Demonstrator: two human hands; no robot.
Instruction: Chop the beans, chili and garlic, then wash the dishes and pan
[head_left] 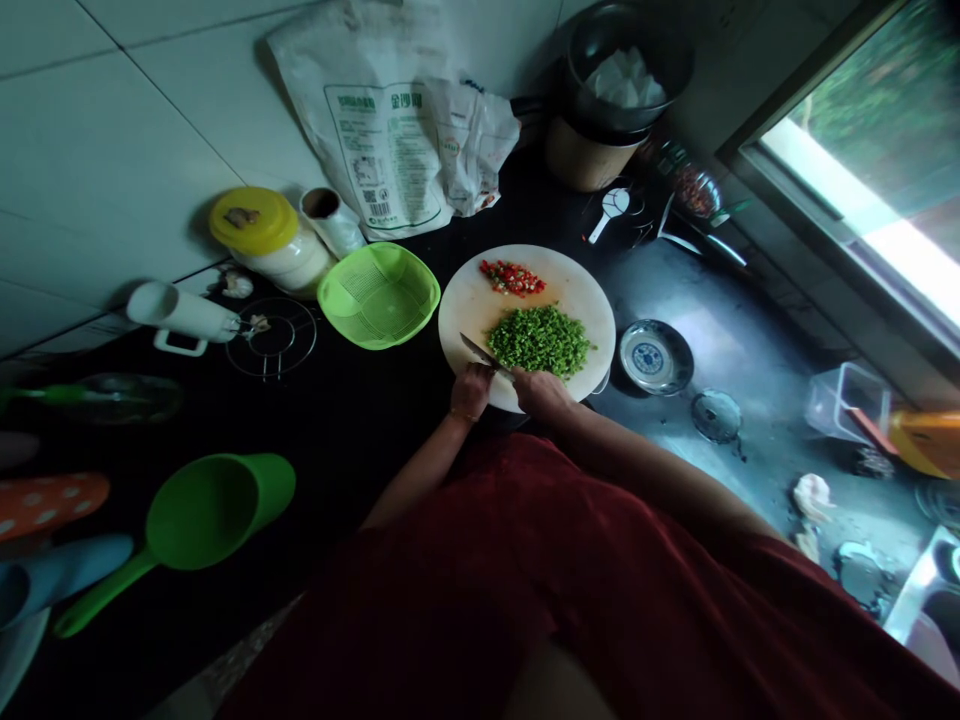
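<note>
My right hand [541, 392] is wrapped round the handle of a kitchen knife [480, 350], whose blade points left and away from me over the near part of a round white cutting board [457, 290]. Close beside the blade, at the board's near left edge, my left hand [472, 390] has its fingers curled together. What they hold, if anything, is hidden. Finely chopped green vegetable [540, 340] is heaped on the board just beyond the knife. Farther back lies a smaller pile of chopped red chili [514, 278].
Left of the board stand a light green basket [379, 295], a yellow-lidded jar [262, 235] and a wire rack [271, 338]. A green ladle-shaped scoop [206, 510] lies nearer. To the right are a patterned dish [656, 357] and a clear plastic box [847, 400]. Behind stands a white sack [382, 130].
</note>
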